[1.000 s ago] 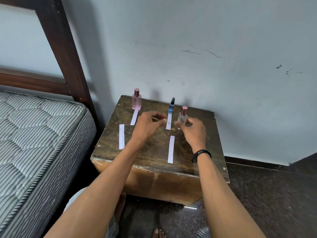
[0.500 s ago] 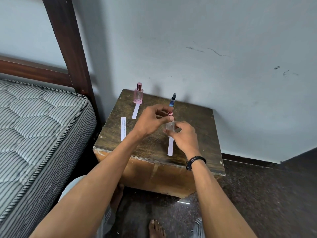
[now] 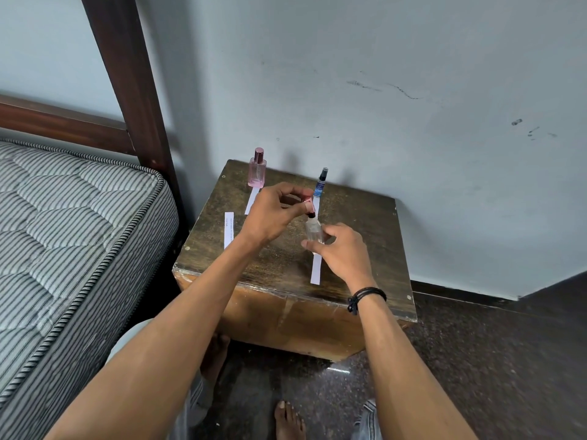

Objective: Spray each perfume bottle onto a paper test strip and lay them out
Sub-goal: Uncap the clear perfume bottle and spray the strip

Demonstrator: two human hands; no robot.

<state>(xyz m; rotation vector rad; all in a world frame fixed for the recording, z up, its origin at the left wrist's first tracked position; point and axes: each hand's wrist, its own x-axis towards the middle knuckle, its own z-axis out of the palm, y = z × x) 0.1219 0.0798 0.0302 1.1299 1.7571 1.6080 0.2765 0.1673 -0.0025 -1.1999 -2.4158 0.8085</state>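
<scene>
Uncapping stage: left hand [image 3: 273, 214] pinches pink metallic cap [image 3: 307, 202], right hand [image 3: 344, 254] grips clear glass perfume bottle [image 3: 313, 231]; next, spray white paper strip [image 3: 316, 269].

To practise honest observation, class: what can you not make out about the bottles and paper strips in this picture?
Head view:
- Wording on the printed white paper strip: too small.
- Lower part of the clear glass bottle: hidden by the right hand.
- Part of the pink metallic cap: covered by the left hand.
- Label of the blue spray bottle: too small, blurred.
</scene>
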